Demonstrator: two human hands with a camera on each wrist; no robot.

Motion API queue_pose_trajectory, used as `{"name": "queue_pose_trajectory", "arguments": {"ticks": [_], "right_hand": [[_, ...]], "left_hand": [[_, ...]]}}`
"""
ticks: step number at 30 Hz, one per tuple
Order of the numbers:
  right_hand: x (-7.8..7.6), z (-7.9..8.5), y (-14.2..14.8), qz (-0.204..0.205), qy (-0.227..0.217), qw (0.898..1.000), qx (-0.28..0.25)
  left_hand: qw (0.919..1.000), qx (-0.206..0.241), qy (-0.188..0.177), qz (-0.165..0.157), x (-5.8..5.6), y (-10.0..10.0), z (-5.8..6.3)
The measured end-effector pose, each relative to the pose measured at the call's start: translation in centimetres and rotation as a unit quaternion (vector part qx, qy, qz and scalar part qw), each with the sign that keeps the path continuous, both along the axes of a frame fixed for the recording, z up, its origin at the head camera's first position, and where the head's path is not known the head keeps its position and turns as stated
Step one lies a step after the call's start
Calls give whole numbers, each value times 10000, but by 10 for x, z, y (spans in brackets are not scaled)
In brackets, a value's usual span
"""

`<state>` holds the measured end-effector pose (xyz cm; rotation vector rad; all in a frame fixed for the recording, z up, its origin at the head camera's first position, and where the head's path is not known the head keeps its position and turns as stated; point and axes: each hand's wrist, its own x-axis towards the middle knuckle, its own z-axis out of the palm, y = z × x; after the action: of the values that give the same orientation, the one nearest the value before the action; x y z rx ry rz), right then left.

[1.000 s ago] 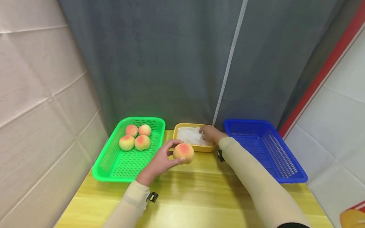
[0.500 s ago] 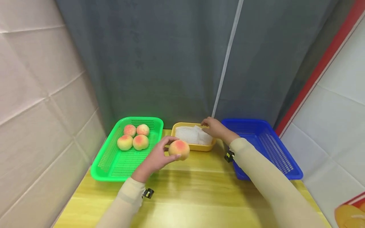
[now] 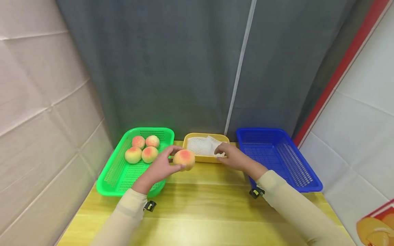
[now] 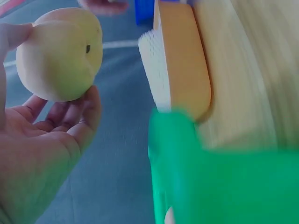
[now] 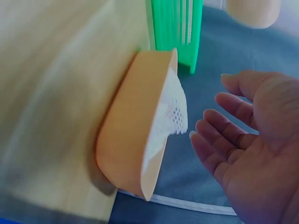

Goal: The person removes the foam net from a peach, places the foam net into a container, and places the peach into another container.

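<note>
My left hand (image 3: 160,167) grips a peach (image 3: 184,159) between thumb and fingers, above the table in front of the small yellow basket (image 3: 212,159). In the left wrist view the peach (image 4: 60,56) shows its pale side and a small dark spot. White mesh netting (image 3: 200,146) lies inside the yellow basket, part of it bunched up. My right hand (image 3: 235,157) hovers at that basket's front right rim. Its fingers are loosely bent with nothing between them, and in the right wrist view a gap separates the fingertips from the netting (image 5: 175,109).
On the left stands a green basket (image 3: 104,177) with several peaches (image 3: 149,154) at its back. A blue basket (image 3: 307,176) stands on the right. A dark curtain (image 3: 154,68) hangs behind the wooden table (image 3: 197,212), with pale walls at both sides.
My right hand has come up out of the yellow basket and back toward me, empty. The netting's right part now sits bunched up. My left hand still holds the peach, slightly farther left.
</note>
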<state>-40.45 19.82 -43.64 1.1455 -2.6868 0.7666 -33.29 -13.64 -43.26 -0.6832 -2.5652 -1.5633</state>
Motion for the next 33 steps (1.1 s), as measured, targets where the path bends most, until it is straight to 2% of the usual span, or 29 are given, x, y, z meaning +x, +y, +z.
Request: {"name": "queue_pose_trajectory", "arguments": {"ticks": [7, 15, 20, 25, 28, 33], "right_hand": [[26, -9, 3, 237, -9, 9995, -198], [34, -12, 4, 285, 25, 9990, -353], [38, -16, 3, 287, -171, 9986, -411], [41, -15, 4, 267, -255, 9986, -381], [41, -12, 6, 232, -237, 9985, -446], [42, -11, 6, 256, -258, 9982, -480]], "left_hand": [[9971, -667, -89, 366, -16, -51, 10], [9880, -1397, -4, 663, -28, -109, 20], [9858, -1530, 50, 686, -36, -134, 18], [9860, -1578, 11, 546, -40, -155, 19], [9804, -1874, -154, 582, -39, -164, 24], [9666, -2407, -500, 728, -40, -176, 35]]}}
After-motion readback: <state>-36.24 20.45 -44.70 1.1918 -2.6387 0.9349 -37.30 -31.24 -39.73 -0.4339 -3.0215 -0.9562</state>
